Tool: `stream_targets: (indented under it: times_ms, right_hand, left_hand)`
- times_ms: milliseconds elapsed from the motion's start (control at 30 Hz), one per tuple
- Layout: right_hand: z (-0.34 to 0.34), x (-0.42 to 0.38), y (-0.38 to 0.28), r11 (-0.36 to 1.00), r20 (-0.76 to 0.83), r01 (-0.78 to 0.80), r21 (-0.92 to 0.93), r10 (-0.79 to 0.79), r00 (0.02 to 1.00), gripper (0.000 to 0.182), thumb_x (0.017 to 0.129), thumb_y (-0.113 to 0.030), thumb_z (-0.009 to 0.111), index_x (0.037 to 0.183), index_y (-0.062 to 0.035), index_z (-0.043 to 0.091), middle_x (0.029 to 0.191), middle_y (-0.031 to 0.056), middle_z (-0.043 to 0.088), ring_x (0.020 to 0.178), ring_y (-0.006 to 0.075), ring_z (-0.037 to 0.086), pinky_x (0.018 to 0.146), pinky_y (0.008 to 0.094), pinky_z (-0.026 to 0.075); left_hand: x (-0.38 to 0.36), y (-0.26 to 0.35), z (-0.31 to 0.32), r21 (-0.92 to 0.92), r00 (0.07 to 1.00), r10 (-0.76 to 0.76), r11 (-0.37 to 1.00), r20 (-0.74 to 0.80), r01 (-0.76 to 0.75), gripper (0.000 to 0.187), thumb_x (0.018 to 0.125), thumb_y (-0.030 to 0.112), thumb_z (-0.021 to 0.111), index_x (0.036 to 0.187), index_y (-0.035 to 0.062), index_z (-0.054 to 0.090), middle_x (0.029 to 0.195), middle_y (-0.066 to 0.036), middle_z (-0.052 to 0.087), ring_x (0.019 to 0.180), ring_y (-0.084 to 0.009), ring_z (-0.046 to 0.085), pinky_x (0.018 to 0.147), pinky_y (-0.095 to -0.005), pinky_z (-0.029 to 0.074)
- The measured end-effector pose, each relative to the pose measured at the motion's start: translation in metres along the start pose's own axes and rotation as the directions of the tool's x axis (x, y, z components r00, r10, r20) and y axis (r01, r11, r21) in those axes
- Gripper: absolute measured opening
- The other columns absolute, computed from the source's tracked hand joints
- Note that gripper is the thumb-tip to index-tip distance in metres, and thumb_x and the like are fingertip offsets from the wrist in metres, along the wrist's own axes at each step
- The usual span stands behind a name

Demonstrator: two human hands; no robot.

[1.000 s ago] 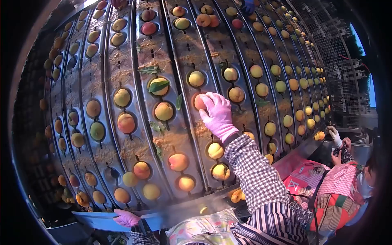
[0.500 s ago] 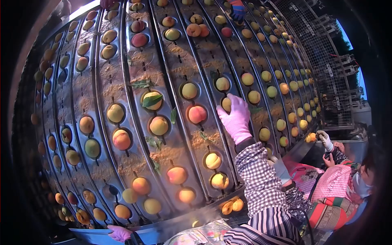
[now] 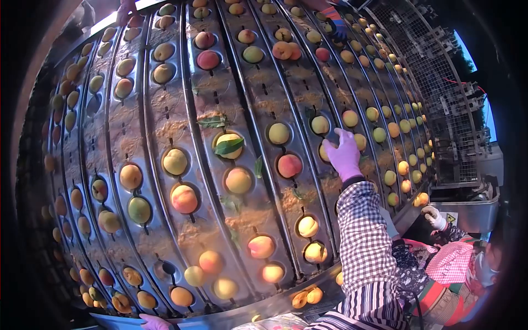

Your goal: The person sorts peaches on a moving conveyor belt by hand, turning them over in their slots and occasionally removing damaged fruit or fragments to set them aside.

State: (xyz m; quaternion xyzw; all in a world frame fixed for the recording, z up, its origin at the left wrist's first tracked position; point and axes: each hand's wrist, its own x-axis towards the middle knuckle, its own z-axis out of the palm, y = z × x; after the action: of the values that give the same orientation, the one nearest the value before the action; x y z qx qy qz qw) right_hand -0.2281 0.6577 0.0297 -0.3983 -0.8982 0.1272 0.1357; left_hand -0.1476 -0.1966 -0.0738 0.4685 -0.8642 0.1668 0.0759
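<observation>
My right hand (image 3: 344, 155), in a pink glove, reaches over the cupped conveyor with thumb and fingers bent around a peach (image 3: 324, 152) in its cup. The hand covers part of that peach. Just above it sits a yellow-green peach (image 3: 320, 125), and another peach (image 3: 359, 142) shows close to the right side of the hand. At the bottom edge, my left hand (image 3: 155, 322), also pink-gloved, lies on the blue-grey front rim (image 3: 118, 320) with its fingers stretched out. Most of that hand is cut off by the frame, and nothing shows in it.
Metal conveyor slats (image 3: 181, 124) carry rows of peaches, with brown pulp and leaves between them. Halved peaches (image 3: 307, 297) lie on the front ledge. A co-worker (image 3: 451, 264) with a white glove is at the right. Other gloved hands (image 3: 336, 32) reach in from the far side.
The slats and peaches have shifted right and slightly down in view. My right hand has moved right along with the same peach. My left hand sits a little lower and further left.
</observation>
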Motion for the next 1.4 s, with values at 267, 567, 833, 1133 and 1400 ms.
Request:
stream_targets:
  times_ms: [267,567,833,1133,1400]
  right_hand:
    - [0.025,0.039,-0.034,0.993,0.062,-0.002,-0.117,0.009,0.998,0.052,0.084,-0.025,0.074,0.132,-0.0093,0.059,0.131,0.0164,0.059,0.122,0.0361,0.057,0.103,0.0459,0.047]
    - [0.02,0.01,-0.119,0.929,0.167,0.37,-0.018,-0.362,0.917,0.055,0.084,-0.029,0.075,0.134,-0.0128,0.058,0.133,0.012,0.057,0.123,0.0349,0.055,0.1,0.0475,0.049]
    - [0.043,0.008,-0.117,0.952,0.294,0.257,0.166,-0.296,0.909,0.05,0.09,-0.026,0.066,0.137,-0.0098,0.058,0.135,0.0177,0.059,0.124,0.0368,0.057,0.105,0.0436,0.046]
    - [0.05,0.005,-0.112,0.936,0.268,0.352,-0.023,-0.333,0.904,0.044,0.095,-0.021,0.057,0.139,-0.0115,0.056,0.135,0.0156,0.059,0.122,0.037,0.058,0.104,0.0457,0.047]
    - [0.022,-0.035,-0.218,0.836,0.219,0.545,0.067,-0.545,0.809,0.058,0.082,-0.021,0.074,0.136,-0.0089,0.057,0.134,0.0158,0.06,0.126,0.035,0.055,0.108,0.0441,0.045]
  left_hand:
    - [0.023,-0.008,0.008,-0.064,0.936,-0.255,0.959,0.242,0.277,0.079,0.094,0.069,0.044,0.141,0.0053,0.049,0.136,-0.024,0.058,0.123,-0.041,0.057,0.104,-0.0491,0.045]
    - [-0.01,0.021,-0.05,-0.082,0.928,-0.295,0.944,0.227,0.32,0.091,0.094,0.074,0.043,0.149,0.0006,0.044,0.145,-0.024,0.053,0.132,-0.0412,0.052,0.112,-0.0486,0.041]
    - [-0.022,0.036,-0.065,-0.039,0.911,-0.305,0.944,0.278,0.328,0.085,0.099,0.068,0.039,0.154,0.0032,0.037,0.153,-0.021,0.045,0.141,-0.036,0.044,0.116,-0.0458,0.036]
    - [-0.029,0.042,-0.08,-0.122,0.917,-0.272,0.94,0.291,0.317,0.084,0.101,0.064,0.04,0.154,-0.0002,0.033,0.156,-0.02,0.04,0.145,-0.0351,0.037,0.12,-0.0448,0.03]
    - [-0.033,0.045,-0.084,-0.15,0.922,-0.252,0.94,0.294,0.305,0.085,0.101,0.063,0.041,0.154,-0.0017,0.032,0.157,-0.021,0.04,0.145,-0.0361,0.037,0.12,-0.045,0.029]
